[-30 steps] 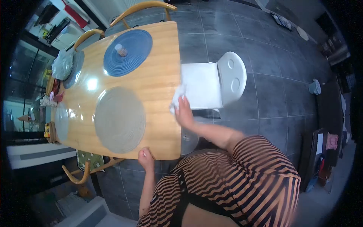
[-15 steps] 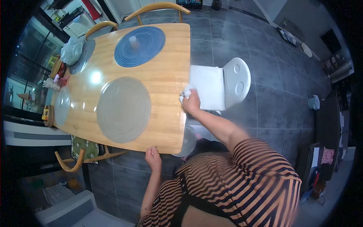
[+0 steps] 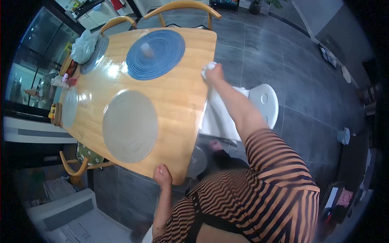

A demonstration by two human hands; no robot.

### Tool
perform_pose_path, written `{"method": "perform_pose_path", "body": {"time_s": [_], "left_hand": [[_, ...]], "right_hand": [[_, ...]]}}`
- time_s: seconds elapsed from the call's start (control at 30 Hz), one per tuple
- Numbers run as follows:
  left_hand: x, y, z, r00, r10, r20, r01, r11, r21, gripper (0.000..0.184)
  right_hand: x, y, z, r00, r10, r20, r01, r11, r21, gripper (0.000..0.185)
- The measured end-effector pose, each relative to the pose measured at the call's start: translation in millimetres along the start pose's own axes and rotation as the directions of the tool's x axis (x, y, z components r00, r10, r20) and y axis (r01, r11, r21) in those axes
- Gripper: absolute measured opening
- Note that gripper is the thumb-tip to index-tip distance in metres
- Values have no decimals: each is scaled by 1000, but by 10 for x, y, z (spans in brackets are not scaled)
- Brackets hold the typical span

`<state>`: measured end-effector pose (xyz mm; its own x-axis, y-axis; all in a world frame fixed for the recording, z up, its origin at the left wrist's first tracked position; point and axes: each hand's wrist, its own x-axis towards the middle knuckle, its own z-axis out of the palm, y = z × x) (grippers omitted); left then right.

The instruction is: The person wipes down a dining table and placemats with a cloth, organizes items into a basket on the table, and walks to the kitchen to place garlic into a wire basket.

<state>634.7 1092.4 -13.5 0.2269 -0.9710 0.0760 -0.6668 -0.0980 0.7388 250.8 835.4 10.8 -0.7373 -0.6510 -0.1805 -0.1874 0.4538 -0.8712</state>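
Observation:
My right hand [image 3: 215, 76] is closed around a crumpled white cloth [image 3: 208, 67] at the right edge of the wooden dining table [image 3: 184, 109]; whether it is cloth or paper I cannot tell for sure. My left hand [image 3: 163, 175] is curled into a fist at the table's near corner, with nothing visible in it. On the table, closest to my left hand, lies a round grey placemat [image 3: 129, 126]. Farther back is a round blue placemat [image 3: 156, 54] with a small whitish, blurred object [image 3: 147, 51] on it.
A white chair [image 3: 263, 103] stands at the table's right side, under my right arm. Wooden chairs [image 3: 182, 7] are at the far end and near left. A plastic bag [image 3: 84, 47] and small items sit along the left edge. Below the near corner is a translucent round container [image 3: 197, 162].
My right hand has moved away from me along the table's right edge, with the white cloth in it. My left hand stays closed at the near edge. The view has shifted slightly.

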Motion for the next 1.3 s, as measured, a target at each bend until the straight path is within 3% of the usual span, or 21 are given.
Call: {"method": "perform_pose_path", "body": {"time_s": [0.1,0.13,0.2,0.23,0.33,0.5,0.67,0.77,0.87,0.97,1.03,1.07,1.13,1.17,1.2,1.23,1.3], "left_hand": [[-29,-154,64,998,-34,-44,34,999,-6,23],[-28,-93,42,998,-49,-34,51,996,67,23],[-14,127,-37,996,-86,-16,88,974,208,23],[-9,192,-37,995,-87,-39,92,978,186,24],[-26,272,-18,993,-83,-81,92,989,113,25],[-10,-174,44,994,-27,-104,27,1000,-5,25],[-268,-132,-116,948,-317,-16,264,814,-517,20],[-649,-72,-361,930,-360,-72,245,756,-608,16],[-1042,-121,-664,849,-526,-54,356,644,-677,15],[-1379,-370,-848,838,-538,-90,340,644,-686,18],[-1564,-493,-936,825,-556,-100,345,636,-690,19],[-1628,-529,-966,825,-556,-101,343,634,-693,20],[-1706,-533,-1018,809,-580,-100,352,613,-707,19],[-1740,-481,-1041,790,-605,-96,367,593,-717,18],[-1765,-452,-1067,772,-629,-90,382,572,-726,17],[-1795,-478,-1083,763,-638,-108,382,579,-721,17],[-1807,-526,-1071,751,-645,-142,373,592,-714,17]], "right_hand": [[299,-94,88,996,60,-69,-63,997,-34,47],[330,-83,115,990,84,-109,-92,994,-66,46],[290,33,98,995,67,-71,-64,997,42,48],[244,36,86,997,51,-54,-46,994,99,49],[-13,123,42,996,3,-85,-4,1000,-15,50],[-685,375,40,1000,15,25,-15,1000,-15,52],[-1646,454,-56,998,21,61,-18,999,-49,54],[-2152,572,-35,999,13,48,-11,999,-48,51],[-2669,716,-34,997,-2,83,8,997,-71,51],[-3271,915,-27,985,-33,167,50,994,-97,53],[-3700,1054,-53,945,91,314,-64,993,-95,56],[-3952,1078,-61,967,56,248,-33,995,-99,49],[-4328,1122,-118,880,171,443,-120,983,-141,58],[-4480,1076,-141,766,173,620,-167,984,-69,56],[-4667,1084,-283,661,239,711,-134,970,-201,54],[-4851,1033,-310,624,308,718,-130,947,-293,49],[-4904,1053,-300,434,217,875,-146,975,-169,42]]}}
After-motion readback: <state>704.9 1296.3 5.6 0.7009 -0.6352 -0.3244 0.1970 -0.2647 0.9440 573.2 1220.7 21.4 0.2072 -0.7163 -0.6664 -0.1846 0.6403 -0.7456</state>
